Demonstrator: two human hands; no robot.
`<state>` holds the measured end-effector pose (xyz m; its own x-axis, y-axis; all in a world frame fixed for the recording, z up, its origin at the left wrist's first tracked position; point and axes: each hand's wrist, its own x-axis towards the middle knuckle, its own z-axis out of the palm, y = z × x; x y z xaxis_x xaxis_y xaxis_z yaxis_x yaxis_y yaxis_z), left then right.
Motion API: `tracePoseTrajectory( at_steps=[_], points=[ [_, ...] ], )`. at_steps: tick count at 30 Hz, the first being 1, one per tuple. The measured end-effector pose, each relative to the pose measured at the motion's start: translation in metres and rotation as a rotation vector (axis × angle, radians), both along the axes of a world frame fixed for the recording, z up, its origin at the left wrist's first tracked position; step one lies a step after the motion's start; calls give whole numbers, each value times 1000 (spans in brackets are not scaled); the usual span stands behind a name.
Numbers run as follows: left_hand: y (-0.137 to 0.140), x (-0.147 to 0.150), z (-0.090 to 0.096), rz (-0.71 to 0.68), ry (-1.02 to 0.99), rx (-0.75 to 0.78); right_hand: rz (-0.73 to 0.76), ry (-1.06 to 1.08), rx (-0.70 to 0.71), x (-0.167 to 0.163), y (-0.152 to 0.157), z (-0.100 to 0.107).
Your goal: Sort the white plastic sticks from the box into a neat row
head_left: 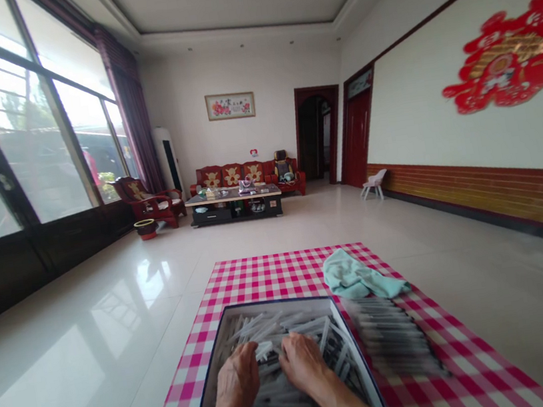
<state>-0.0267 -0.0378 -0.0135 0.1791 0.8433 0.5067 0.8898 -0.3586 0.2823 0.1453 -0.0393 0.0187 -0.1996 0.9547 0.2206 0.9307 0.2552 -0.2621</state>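
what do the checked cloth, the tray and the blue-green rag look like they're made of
The checked cloth looks like thin woven fabric or plastic sheet; it lies flat, matte, red and white squares. The tray seems to be card or thin board: straight dark walls, sharp corners, though that stays uncertain. The rag is soft cloth, crumpled in folds. Both hands, left hand and right hand, rest on pale sticks, probably plastic.

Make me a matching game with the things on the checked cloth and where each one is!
Things:
1. shallow dark-rimmed box of pale thin sticks
2. crumpled mint-green cloth
3. loose row of grey sticks
4. pink-and-white checked cloth

Places:
A. on the floor tiles
B. under both hands
C. at the far right of the checked cloth
D. right of the box

Pairs: 1-B, 2-C, 3-D, 4-A
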Motion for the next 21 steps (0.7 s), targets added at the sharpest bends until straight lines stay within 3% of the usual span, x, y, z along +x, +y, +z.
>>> tracePoseTrajectory(
  at_steps=[6,11,13,17,21],
  points=[
    [0,1,5,-35,27,132,-39,101,100,42,-4,25],
    [-5,19,33,-157,80,315,34,241,167,55,-14,44],
    [-7,28,43,-222,126,315,103,318,173,50,-16,49],
    [-2,33,46,-316,152,277,194,477,172,33,-11,46],
    [22,15,33,-160,51,332,123,601,112,19,5,29]
  ],
)
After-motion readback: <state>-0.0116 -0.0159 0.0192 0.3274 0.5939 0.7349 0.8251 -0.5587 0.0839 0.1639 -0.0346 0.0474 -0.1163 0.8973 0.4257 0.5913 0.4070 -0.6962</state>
